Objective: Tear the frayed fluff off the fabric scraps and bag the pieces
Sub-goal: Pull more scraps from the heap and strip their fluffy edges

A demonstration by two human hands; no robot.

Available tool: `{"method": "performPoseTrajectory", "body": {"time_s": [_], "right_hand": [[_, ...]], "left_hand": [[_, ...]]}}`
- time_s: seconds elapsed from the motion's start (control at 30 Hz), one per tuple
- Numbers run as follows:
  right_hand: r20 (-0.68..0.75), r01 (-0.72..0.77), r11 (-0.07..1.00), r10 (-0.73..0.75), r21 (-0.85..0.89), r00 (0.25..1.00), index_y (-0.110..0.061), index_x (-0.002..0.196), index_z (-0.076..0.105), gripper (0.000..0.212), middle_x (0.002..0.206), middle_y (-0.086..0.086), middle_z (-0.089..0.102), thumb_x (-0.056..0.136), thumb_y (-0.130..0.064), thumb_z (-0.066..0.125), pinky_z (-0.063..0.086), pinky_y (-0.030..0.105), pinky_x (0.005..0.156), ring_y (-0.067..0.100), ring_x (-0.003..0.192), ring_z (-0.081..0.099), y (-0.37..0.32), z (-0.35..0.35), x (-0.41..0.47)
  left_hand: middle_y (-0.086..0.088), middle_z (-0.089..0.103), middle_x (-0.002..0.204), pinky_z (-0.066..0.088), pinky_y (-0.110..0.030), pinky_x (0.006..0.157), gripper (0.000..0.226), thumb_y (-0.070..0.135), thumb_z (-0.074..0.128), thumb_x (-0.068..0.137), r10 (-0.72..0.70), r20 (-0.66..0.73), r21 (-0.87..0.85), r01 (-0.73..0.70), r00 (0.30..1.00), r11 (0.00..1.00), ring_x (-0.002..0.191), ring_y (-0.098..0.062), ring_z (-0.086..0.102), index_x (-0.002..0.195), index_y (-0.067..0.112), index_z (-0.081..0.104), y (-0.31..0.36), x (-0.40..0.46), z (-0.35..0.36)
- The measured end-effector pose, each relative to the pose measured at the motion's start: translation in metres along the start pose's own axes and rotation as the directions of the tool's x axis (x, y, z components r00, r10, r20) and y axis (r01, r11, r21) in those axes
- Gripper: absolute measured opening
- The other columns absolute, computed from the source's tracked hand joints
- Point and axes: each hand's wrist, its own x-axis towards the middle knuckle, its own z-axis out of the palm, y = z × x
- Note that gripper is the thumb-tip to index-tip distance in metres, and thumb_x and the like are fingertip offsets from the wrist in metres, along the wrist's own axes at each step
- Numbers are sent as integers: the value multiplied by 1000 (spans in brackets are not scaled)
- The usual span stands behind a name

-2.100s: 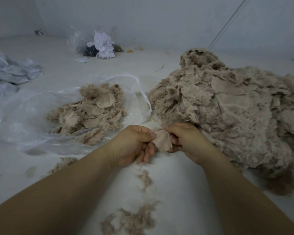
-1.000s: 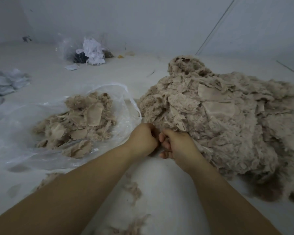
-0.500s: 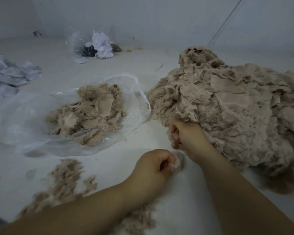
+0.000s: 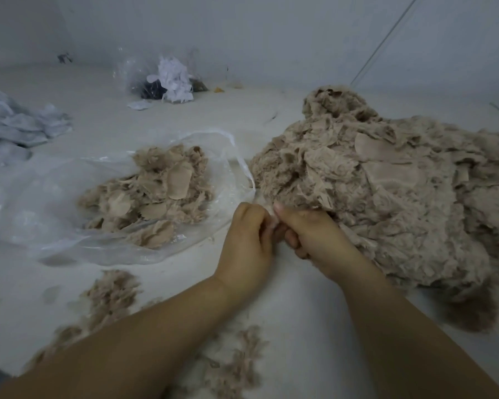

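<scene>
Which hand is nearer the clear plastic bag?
Left. The left hand sits just off the clear plastic bag at its open end; the right hand lies beyond it, against the big scrap pile.

Both bare forearms reach in from the bottom edge and converge toward the middle. The left hand (image 4: 247, 243) sits with its back to the camera, fingers curled inward toward the right hand. The right hand (image 4: 314, 236) lies just beside it, knuckles up, thumb stretched forward and fingers folded under. The fingertips of both hands meet and touch; whether anything is pinched between them cannot be made out.
</scene>
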Motion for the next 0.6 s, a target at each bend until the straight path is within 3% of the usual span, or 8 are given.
{"method": "performPoseTrajectory", "body": {"time_s": [0.13,0.17,0.23,0.3,0.37,0.43,0.5,0.6], "right_hand": [[-16,-2,999,1,-53,1000,-12,65,48,33,52,1,36,89,-21,68,22,19,35,8,39,27,4,-3,3],[-22,-11,999,10,-43,1000,-13,63,47,32,53,2,37,89,-14,66,22,19,35,8,40,29,5,-4,3],[32,-4,1000,5,-18,999,-10,68,55,23,55,3,39,90,-5,62,24,19,36,10,45,31,7,-6,4],[115,23,999,-20,-30,993,-12,71,63,18,53,0,41,89,-10,66,27,19,40,10,48,34,9,-7,4],[157,50,996,-39,-71,987,-22,61,66,24,52,-2,44,84,-20,73,31,21,42,9,47,37,10,-8,4],[165,54,993,-36,-109,986,-25,53,64,31,50,-4,47,80,-28,78,36,21,43,8,45,40,11,-10,5],[180,43,994,-25,-96,983,-25,50,63,35,48,-5,47,83,-27,77,38,20,43,7,43,41,12,-11,6],[201,34,998,-23,-51,979,-11,67,62,26,48,-3,46,85,-25,74,37,22,44,10,45,41,13,-12,7]], "left_hand": [[-7,50,85,38,-9,67,14,-12,67,77,92,42,3,-93,995,996,71,-7,45,74,-1,59,-4,-6,0],[-9,52,84,41,-12,65,14,-10,68,76,36,27,-52,-34,999,998,69,-9,49,75,2,60,-5,-7,-2],[-13,53,75,45,-25,51,16,-6,63,82,-253,9,-292,245,967,925,56,-14,52,81,9,57,-5,-3,-6],[-11,53,67,38,-23,38,14,2,64,90,-460,155,-510,469,874,721,41,-15,48,92,13,55,-6,0,-12],[-5,56,64,36,-22,36,13,13,70,89,-427,302,-489,523,853,699,41,-15,49,98,14,61,-10,3,-16],[-3,57,55,36,-21,36,6,17,72,88,-377,366,-458,518,850,723,40,-13,49,86,13,67,-11,5,-19],[-5,57,49,32,-18,35,19,16,70,90,-405,341,-486,528,848,697,35,-13,46,72,14,67,-14,5,-19],[-10,57,50,28,-19,40,33,19,64,95,-473,327,-564,571,818,597,33,-17,44,62,19,64,-16,6,-19]]}}
